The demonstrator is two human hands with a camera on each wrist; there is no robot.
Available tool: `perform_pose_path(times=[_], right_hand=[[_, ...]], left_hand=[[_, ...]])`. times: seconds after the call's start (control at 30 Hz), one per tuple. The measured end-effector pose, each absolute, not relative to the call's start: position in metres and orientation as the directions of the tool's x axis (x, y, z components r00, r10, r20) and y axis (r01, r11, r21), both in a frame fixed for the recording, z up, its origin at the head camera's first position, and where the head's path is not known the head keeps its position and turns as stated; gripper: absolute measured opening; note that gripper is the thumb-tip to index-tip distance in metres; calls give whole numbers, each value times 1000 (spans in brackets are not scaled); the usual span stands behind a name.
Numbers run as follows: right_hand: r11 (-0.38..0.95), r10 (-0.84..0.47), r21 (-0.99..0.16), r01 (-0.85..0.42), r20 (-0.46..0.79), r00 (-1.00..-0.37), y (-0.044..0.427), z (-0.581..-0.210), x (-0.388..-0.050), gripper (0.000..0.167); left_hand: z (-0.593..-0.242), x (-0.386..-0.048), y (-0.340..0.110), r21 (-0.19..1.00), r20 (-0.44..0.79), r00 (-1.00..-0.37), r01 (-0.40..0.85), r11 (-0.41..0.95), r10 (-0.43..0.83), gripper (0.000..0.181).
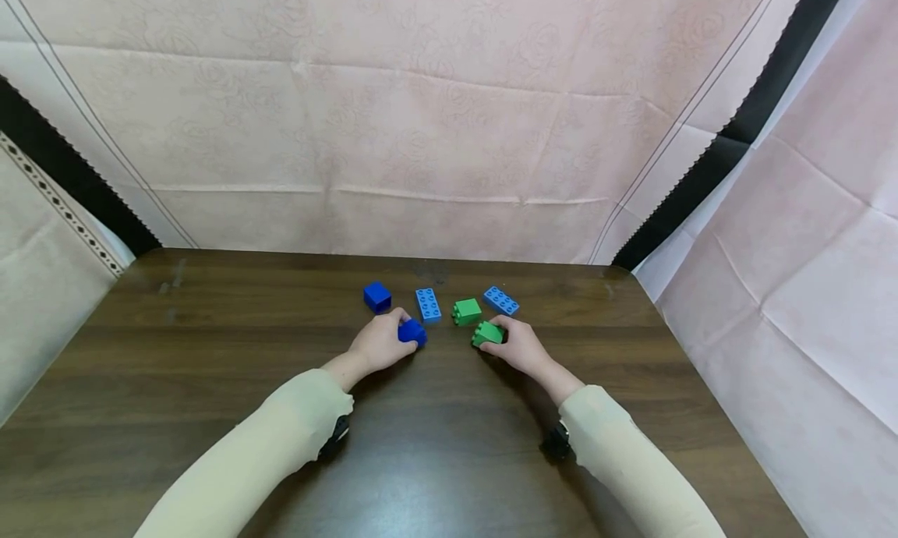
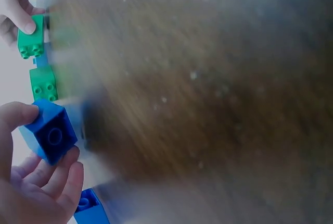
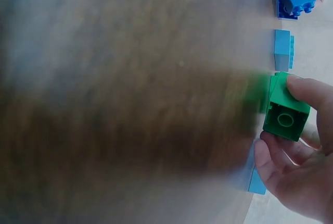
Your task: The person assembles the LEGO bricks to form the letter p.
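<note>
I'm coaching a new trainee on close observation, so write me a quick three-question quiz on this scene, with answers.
1. Which hand holds a dark blue brick?
2. True or false: both held bricks are the same colour.
3. Fill in: ___ bricks lie unheld on the table.

Key:
1. The left hand.
2. False; the right hand holds a green brick.
3. Four: one dark blue, two light blue, one green.

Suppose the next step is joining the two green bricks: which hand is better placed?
Probably the right hand: it grips one green brick, close to the loose green brick. The left hand grips a dark blue brick and is farther from both.
</note>
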State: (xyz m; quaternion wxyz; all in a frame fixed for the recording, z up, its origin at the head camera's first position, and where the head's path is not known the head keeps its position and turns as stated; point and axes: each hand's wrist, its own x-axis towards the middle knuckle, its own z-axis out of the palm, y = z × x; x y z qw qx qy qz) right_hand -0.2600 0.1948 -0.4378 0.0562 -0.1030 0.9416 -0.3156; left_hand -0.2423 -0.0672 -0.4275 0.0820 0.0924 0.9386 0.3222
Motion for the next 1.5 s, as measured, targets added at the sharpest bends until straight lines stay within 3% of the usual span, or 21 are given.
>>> perform_pose_path(times=[0.53, 1.0, 1.23, 1.5], right_hand=[[775, -220, -615, -142, -52, -974, 202, -434, -255, 39], [718, -198, -689, -104, -58, -979, 205, -428, -248, 36], [667, -184, -740, -84, -54, -981, 204, -425, -239, 40], [580, -143, -814, -38, -56, -988, 208, -425, -234, 41]], left_hand=[[-431, -230, -63, 770, -83, -955, 120, 627, 284, 35], [-438, -225, -64, 774, -49, -937, 184, 606, 346, 33], [-439, -222, -70, 746, 24, -920, 276, 606, 390, 32], [-442, -221, -69, 762, -52, -935, 191, 619, 352, 33]])
